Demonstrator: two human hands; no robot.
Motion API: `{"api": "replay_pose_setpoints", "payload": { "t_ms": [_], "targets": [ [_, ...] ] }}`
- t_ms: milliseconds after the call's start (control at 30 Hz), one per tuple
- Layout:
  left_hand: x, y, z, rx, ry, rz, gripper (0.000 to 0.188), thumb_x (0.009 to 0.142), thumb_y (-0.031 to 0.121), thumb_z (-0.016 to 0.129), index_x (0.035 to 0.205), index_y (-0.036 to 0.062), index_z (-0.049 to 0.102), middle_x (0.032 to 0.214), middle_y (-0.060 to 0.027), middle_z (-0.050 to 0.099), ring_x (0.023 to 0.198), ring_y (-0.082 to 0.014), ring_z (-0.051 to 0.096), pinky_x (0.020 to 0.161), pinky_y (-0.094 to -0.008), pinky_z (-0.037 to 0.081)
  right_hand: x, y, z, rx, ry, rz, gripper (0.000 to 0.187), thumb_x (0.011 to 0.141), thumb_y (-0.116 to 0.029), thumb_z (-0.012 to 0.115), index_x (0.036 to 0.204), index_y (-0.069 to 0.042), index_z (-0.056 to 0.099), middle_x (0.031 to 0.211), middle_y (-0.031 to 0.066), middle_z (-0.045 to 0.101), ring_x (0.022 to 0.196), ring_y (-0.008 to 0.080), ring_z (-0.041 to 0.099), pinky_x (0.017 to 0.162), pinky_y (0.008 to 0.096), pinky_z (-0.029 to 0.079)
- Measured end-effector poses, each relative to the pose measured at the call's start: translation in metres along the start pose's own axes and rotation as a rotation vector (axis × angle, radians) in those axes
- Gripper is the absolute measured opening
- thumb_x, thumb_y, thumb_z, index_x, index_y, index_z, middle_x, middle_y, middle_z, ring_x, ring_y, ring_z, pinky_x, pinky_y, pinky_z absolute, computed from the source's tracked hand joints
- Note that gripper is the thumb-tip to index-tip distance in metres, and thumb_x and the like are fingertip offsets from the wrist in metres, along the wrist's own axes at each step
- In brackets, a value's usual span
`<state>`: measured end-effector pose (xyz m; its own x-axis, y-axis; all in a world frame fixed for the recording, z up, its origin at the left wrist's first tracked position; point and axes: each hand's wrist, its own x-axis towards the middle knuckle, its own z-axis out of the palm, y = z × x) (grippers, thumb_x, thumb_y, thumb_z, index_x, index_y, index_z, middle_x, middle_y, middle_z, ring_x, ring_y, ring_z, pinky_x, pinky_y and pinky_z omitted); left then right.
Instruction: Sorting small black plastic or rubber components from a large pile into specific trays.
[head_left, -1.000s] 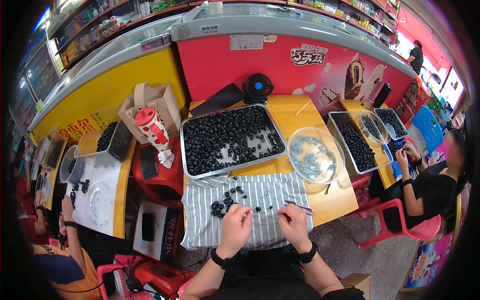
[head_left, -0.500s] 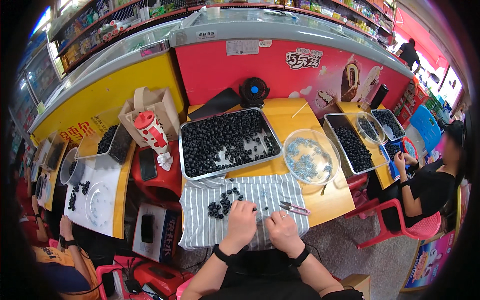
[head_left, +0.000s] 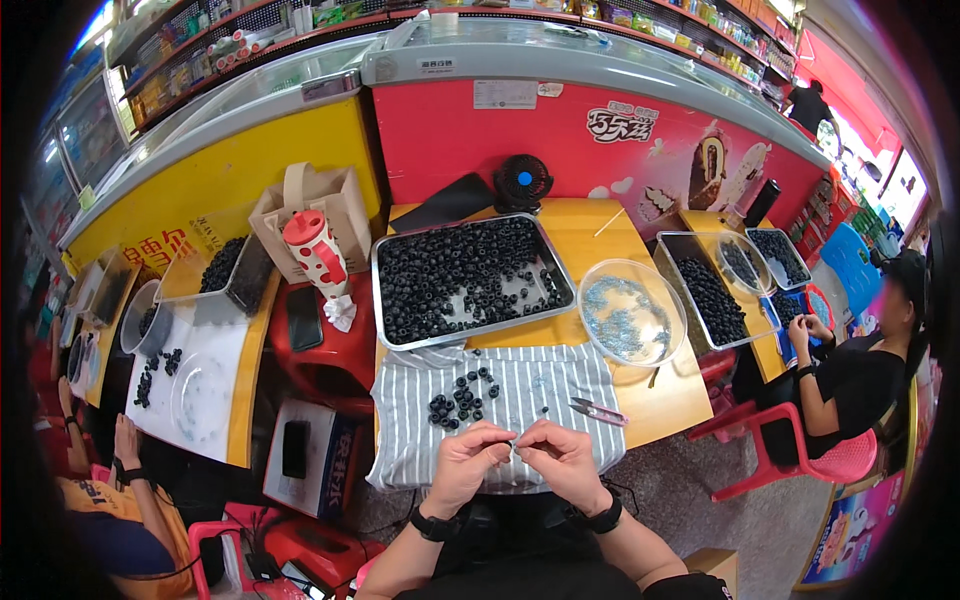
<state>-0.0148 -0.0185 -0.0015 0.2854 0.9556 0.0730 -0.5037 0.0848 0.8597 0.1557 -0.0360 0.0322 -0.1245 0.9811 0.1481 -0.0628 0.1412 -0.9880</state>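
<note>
My left hand and my right hand meet fingertip to fingertip above the near edge of a grey striped cloth. A small black ring-like piece shows between the left thumb and forefinger. The right fingers are pinched right beside it; a tiny pale speck shows there, too small to name. Beyond my left hand lies a loose cluster of black ring-like pieces on the cloth. To the right of it are a single black piece and a pair of pink-handled thread snips.
A metal tray of black pieces stands behind the cloth, with a round clear dish of small bluish bits at its right. A black fan stands behind. Co-workers sit left and right. A red stool holds a phone and a spotted cup.
Both hands have come together, the right moving left until the fingertips meet. The whole view has shifted slightly. The tray, cloth and snips keep their places.
</note>
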Motion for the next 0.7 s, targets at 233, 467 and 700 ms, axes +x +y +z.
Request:
{"api": "replay_pose_setpoints", "payload": {
  "t_ms": [233,467,700],
  "targets": [
    [-0.005,-0.002,-0.012,0.007,-0.007,-0.027,0.014,0.082,-0.005,0.069,0.096,-0.0029,0.067,0.088,-0.0063,0.062,0.074,-0.0116,0.062,0.064,-0.0223,0.05,-0.002,-0.006,0.004,-0.085,-0.075,0.069,0.008,0.082,0.007,0.063,0.088,0.003,0.065,0.084,0.0036,0.061,0.076,0.0075,0.055,0.066,0.0211,0.043],
    [-0.01,0.001,-0.012,0.091,0.016,-0.169,0.011,0.082,-0.004,0.069,0.093,-0.0017,0.069,0.088,-0.0073,0.067,0.068,-0.0096,0.063,0.058,-0.02,0.049,-0.008,0.0,0.007,-0.041,-0.043,0.144,0.007,0.083,0.003,0.062,0.088,0.002,0.067,0.08,0.0009,0.06,0.068,0.0027,0.05,0.057,0.0193,0.038],
    [-0.011,-0.008,-0.02,0.116,-0.008,-0.186,0.01,0.084,-0.002,0.069,0.094,-0.0022,0.07,0.085,-0.0067,0.067,0.066,-0.0099,0.062,0.055,-0.0204,0.048,-0.014,0.011,0.008,-0.011,-0.015,0.149,0.008,0.082,0.005,0.062,0.089,0.003,0.065,0.082,0.0033,0.061,0.07,0.006,0.055,0.06,0.0203,0.043]
  ]
}}
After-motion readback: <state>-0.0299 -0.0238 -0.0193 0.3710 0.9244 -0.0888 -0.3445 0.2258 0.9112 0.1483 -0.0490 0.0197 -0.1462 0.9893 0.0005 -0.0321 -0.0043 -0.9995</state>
